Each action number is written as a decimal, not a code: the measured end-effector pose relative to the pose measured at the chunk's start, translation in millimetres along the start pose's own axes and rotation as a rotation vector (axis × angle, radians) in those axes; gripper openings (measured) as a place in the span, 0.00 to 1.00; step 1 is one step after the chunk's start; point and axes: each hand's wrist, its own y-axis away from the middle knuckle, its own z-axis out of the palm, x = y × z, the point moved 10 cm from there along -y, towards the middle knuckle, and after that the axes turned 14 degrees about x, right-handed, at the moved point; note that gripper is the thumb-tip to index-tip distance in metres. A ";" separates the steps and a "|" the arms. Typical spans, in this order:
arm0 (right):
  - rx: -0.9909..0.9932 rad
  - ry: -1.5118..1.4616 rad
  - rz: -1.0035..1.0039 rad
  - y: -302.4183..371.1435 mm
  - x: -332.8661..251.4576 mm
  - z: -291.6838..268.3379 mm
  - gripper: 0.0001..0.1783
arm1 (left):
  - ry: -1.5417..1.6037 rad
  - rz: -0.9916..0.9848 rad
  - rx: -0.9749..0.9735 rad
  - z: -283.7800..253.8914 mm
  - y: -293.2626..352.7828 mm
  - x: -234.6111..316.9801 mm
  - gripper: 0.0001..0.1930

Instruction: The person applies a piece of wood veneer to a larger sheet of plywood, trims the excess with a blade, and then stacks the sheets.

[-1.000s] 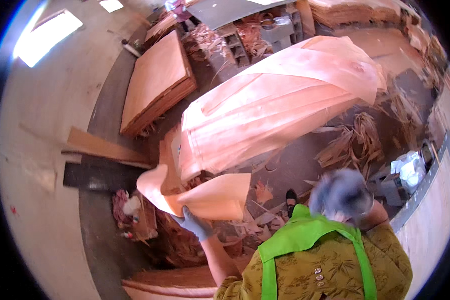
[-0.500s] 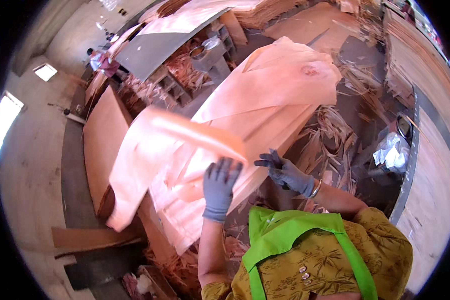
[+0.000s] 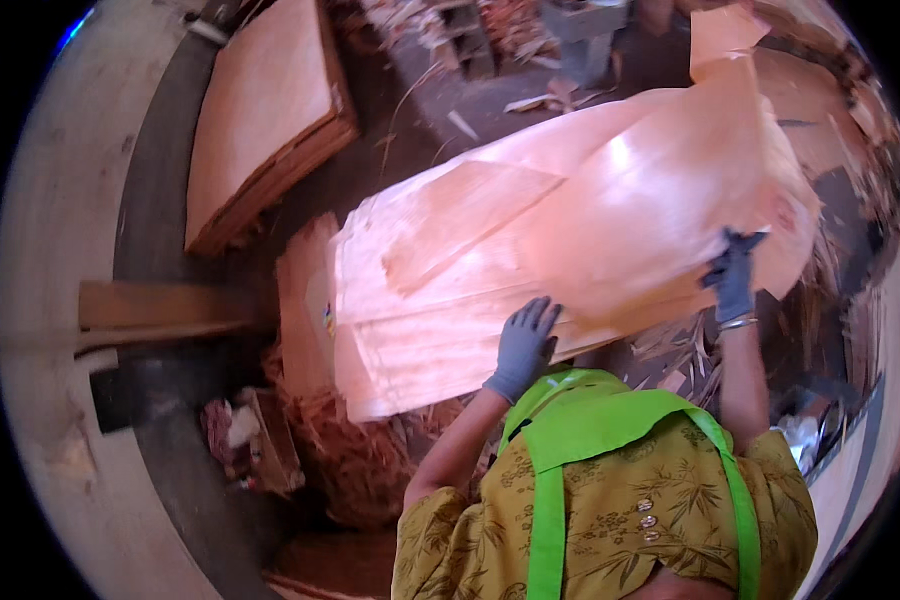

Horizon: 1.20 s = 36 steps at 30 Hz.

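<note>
A thin, pale orange wood veneer sheet (image 3: 630, 215) lies over a long stack of similar veneer (image 3: 440, 355), its right part raised and curving upward. My right hand (image 3: 733, 278), in a grey glove with darker fingertips, grips the near edge of that sheet toward the right end. The fingers are bent around the edge and partly merge with it. My left hand (image 3: 523, 345), gloved in grey too, is at the near side of the stack by the sheet's lower edge. Its fingers are stretched and apart, holding nothing.
Another thick veneer stack (image 3: 260, 120) stands at the far left. Scraps of torn veneer (image 3: 370, 465) litter the floor around the pile. Grey blocks (image 3: 582, 35) are at the back, with a plank (image 3: 160, 305) by the left wall and a shiny plastic bag (image 3: 802, 435) at lower right.
The loose sheet has swung from the left side over the stack to the right. My right hand has moved right and closed on its edge. The view has turned downward and left.
</note>
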 end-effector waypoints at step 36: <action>-0.503 1.203 -1.109 -42.6 82.4 124.5 0.22 | 0.659 -1.465 1.319 -23.3 96.6 -323.1 0.09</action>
